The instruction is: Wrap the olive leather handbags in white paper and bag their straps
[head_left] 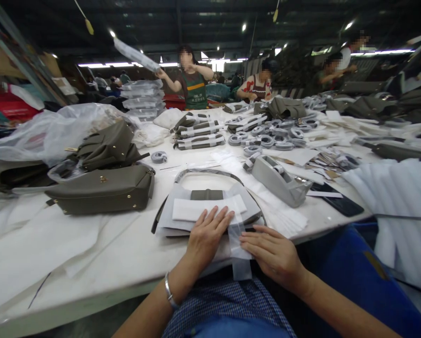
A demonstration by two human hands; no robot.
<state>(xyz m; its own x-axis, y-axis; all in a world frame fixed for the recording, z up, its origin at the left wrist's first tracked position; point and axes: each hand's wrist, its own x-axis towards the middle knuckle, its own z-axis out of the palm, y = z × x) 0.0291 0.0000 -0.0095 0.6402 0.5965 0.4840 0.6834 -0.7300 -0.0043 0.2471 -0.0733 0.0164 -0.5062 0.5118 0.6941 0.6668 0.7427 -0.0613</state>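
A dark olive bag (207, 194) lies flat before me at the table's front edge, mostly covered by white sheets. Across it rests a white foam strip (187, 210). My left hand (210, 234) presses on the strip's lower edge and the sheet, fingers stretched out, with a metal bangle on the wrist. A translucent strip (241, 268) runs over the bag's right part and hangs past the front edge. My right hand (271, 253) lies with extended fingers against that strip, just right of my left hand.
Another olive bag (104, 190) stands at the left. A grey tape dispenser (279, 180) and a dark phone (337, 199) are at the right, above a blue bin (358, 277). Wrapped bags (199, 134) and rolled straps (266, 141) lie farther back. Several people work beyond.
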